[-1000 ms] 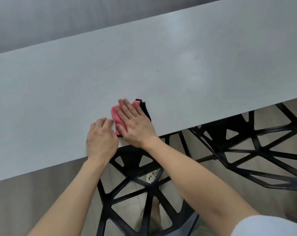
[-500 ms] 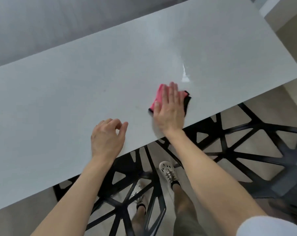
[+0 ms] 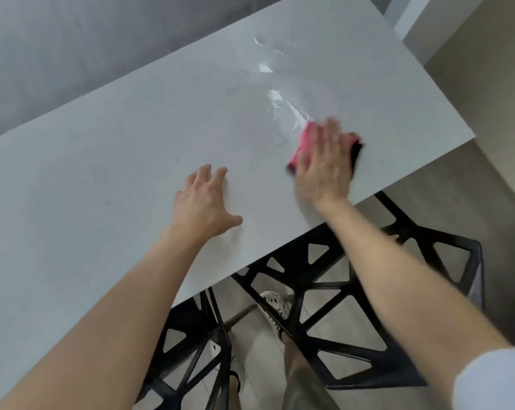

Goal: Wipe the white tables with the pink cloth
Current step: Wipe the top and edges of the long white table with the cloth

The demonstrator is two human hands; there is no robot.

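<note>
how many of each thing

there is one table [image 3: 102,173]. there is one cloth [image 3: 302,143], and it is pink. there are two hands, the left hand [image 3: 204,202] and the right hand [image 3: 324,164]. there are two black chairs, the left chair [image 3: 191,344] and the right chair [image 3: 354,350]. one white shoe [image 3: 275,304] shows plainly. one white sleeve [image 3: 492,380] shows too.

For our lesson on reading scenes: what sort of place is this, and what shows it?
Probably an indoor dining or meeting room: a long white table, black lattice chairs tucked under its near edge, and a hard pale floor.
</note>
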